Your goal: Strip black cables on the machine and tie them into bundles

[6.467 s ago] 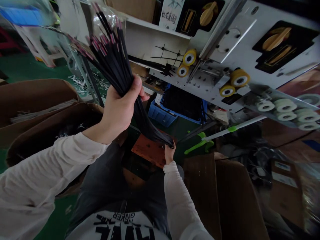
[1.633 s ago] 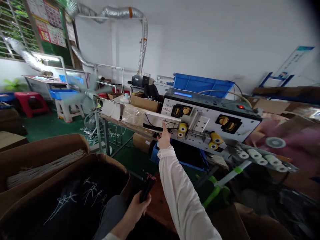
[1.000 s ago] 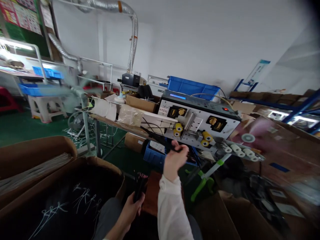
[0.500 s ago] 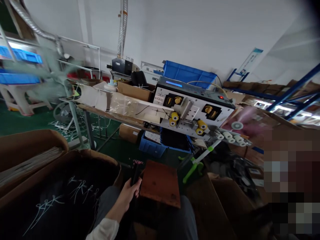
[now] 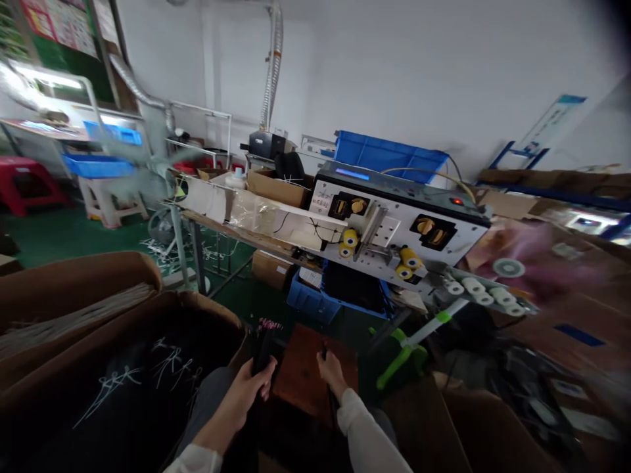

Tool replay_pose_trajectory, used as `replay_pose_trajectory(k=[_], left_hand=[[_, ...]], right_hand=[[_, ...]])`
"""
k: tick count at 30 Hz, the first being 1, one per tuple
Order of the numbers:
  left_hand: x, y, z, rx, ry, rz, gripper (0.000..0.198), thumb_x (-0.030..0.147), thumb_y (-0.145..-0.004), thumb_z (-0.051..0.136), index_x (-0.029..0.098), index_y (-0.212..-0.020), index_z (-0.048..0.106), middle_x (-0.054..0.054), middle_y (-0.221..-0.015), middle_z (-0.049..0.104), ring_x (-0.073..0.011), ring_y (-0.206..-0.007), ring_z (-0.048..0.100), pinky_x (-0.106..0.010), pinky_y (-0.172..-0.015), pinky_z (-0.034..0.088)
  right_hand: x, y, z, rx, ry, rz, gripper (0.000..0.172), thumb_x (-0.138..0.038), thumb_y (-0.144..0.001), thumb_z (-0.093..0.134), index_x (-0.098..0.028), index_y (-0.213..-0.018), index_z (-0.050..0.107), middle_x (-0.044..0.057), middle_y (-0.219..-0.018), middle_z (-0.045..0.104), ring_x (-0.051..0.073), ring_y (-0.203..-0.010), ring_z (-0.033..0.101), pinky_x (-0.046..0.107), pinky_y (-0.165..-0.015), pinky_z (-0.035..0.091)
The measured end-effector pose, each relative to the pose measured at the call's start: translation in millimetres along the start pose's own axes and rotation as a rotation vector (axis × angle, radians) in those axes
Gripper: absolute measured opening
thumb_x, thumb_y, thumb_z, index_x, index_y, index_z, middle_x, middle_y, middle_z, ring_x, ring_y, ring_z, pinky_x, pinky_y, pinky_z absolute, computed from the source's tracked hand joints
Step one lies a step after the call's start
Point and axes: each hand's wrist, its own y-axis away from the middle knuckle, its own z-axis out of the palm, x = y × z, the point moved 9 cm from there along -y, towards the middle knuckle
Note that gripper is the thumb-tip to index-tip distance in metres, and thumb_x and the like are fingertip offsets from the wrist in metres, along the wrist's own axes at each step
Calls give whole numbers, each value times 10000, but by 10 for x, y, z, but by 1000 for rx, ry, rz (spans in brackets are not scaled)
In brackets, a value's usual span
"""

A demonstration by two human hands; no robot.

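Left hand (image 5: 240,402) clenched round a bundle of black cables (image 5: 264,348), held low between a cardboard box (image 5: 207,305) and a brown board (image 5: 303,368); long axis near upright, pink-marked tips pointing up and far. Right hand (image 5: 331,376) grips a thin black cable (image 5: 324,355), also upright. Blue crate (image 5: 305,307) stands between the hands and the far cable machine (image 5: 394,243).

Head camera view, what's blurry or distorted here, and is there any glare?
Head view: the fan is smeared by motion blur, as is the pink-tinted area around the white disc at right; the strip light glares at upper left; the wide lens bends the edges, and the top right corner falls dark.
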Motion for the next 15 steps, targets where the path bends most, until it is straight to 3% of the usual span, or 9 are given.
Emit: replay_pose_trajectory(k=[1,3,5,7,10,12,15], left_hand=[[-17,-1,2,4,-2,0,462,491,-599,745,138,-838,568,84,-469,402,-50,-403,353,-191,-425,317],[-56,-15,-3,18,-12,-2,461,495,-601,744,141,-840,571,86,-465,395,-50,-402,344,-189,-422,317],[-96,-40,-16,37,-33,-10,449,493,-604,742,142,-830,576,84,-464,393,-51,-404,345,-187,-420,316],[-121,-66,-25,49,-49,-9,434,492,-618,733,141,-822,578,82,-467,390,-50,-405,343,-185,-416,314],[-144,-86,-24,42,-50,-6,424,491,-640,718,140,-829,574,84,-466,378,-49,-403,334,-186,-412,310],[-153,-78,-18,27,-31,-10,431,489,-639,721,139,-837,567,86,-466,372,-49,-405,327,-188,-412,306],[-155,-43,-21,4,0,-23,448,489,-637,726,138,-858,556,84,-482,384,-49,-416,335,-192,-422,311]], right_hand=[[48,-6,-2,6,34,3,165,-352,-683,579,-190,-709,562,81,-646,614,276,-686,649,363,-586,483],[40,-9,-66,24,122,6,293,-290,-601,660,-175,-865,609,160,-940,654,355,-982,611,438,-772,482],[-208,-23,-151,26,112,-85,446,-297,-585,695,-169,-1003,606,182,-1130,604,367,-1121,537,474,-884,447],[-663,-57,-217,-47,-100,-234,425,-363,-678,647,-179,-1058,592,156,-1129,611,316,-1077,574,466,-885,463],[-1411,-224,-428,-138,-668,-337,387,-412,-763,597,-228,-1100,552,88,-1061,642,230,-956,633,406,-792,525],[-1724,-468,-629,-52,-1012,-258,402,-411,-715,659,-246,-1063,543,58,-1044,645,209,-932,640,400,-788,531],[-2122,-863,-624,-139,-1262,-96,320,-445,-694,661,-226,-903,557,57,-944,659,213,-888,644,414,-765,530]])
